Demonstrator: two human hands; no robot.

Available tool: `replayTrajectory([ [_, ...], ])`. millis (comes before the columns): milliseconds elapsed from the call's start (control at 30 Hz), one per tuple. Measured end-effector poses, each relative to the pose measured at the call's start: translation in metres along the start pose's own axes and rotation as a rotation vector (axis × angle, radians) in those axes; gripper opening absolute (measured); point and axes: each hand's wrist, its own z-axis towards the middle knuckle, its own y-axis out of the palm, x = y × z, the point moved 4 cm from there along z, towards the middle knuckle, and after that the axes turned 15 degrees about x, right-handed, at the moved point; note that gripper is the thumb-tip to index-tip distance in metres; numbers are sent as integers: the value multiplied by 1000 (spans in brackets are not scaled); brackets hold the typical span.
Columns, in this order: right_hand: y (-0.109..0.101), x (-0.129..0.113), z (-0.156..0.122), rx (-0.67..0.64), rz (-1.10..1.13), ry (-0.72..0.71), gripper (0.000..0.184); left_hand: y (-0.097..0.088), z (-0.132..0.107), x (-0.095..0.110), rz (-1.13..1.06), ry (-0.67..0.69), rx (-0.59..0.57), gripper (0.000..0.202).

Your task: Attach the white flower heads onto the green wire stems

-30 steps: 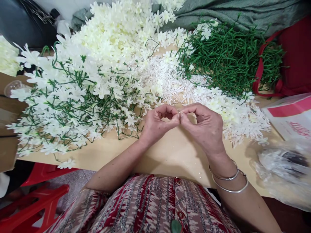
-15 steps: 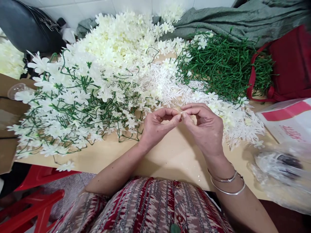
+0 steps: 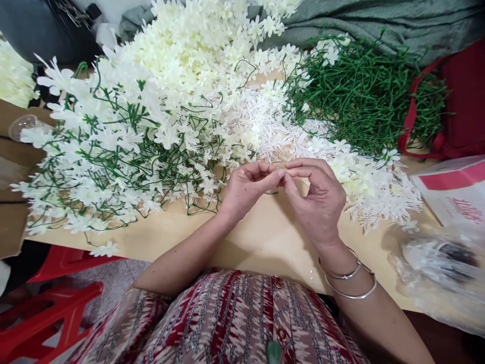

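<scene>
My left hand (image 3: 246, 189) and my right hand (image 3: 318, 199) meet fingertip to fingertip above the tan table (image 3: 265, 237). Both are closed in a pinch on a tiny white piece that I cannot make out. Just behind them lie a heap of white spiky flower centres (image 3: 261, 124) and loose cream petals (image 3: 356, 174). Left of my hands spreads a pile of finished white flowers on green stems (image 3: 113, 151). A mound of cream blossoms (image 3: 189, 45) rises at the back. Bare green stems (image 3: 359, 96) are piled at the back right.
A red bag (image 3: 462, 101) and a green cloth (image 3: 379, 20) sit at the back right. Clear plastic bags (image 3: 443, 263) and a red-and-white packet (image 3: 454, 187) lie on the right. Red plastic stools (image 3: 53, 303) stand at lower left, with cardboard (image 3: 11, 217) at the left edge.
My hands have stayed pinched together, shifting only slightly; the view has tilted a little.
</scene>
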Motion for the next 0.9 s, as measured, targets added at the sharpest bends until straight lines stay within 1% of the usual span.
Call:
replayTrajectory([
  [67, 0, 2, -1, -9, 20, 66, 10, 0, 1, -1, -10, -16, -2, 42],
  [133, 1, 6, -1, -40, 68, 200, 7, 0, 1, -2, -16, -27, 2, 41],
  [200, 2, 11, -2, -76, 145, 362, 7, -1, 0, -4, -18, -6, 3, 39],
  [300, 3, 22, -1, -110, 298, 592, 8, -2, -2, -4, 35, 103, -6, 31],
  [400, 2, 30, -1, -151, 415, 745, 9, -3, -5, 0, 155, 285, -5, 21],
  [467, 1, 33, 0, -164, 456, 796, 9, -2, -7, 5, 226, 422, -7, 16],
  [567, -1, 34, 1, -164, 466, 833, 8, -1, -10, 13, 338, 618, -7, 8],
  [633, -1, 34, 1, -165, 458, 840, 8, -1, -11, 15, 408, 699, 5, 5],
  [833, 0, 31, 2, -209, 472, 864, 6, -3, -8, 15, 473, 739, 6, 7],
  [900, 0, 30, 3, -221, 472, 860, 5, -3, -8, 15, 482, 774, 10, 7],
])
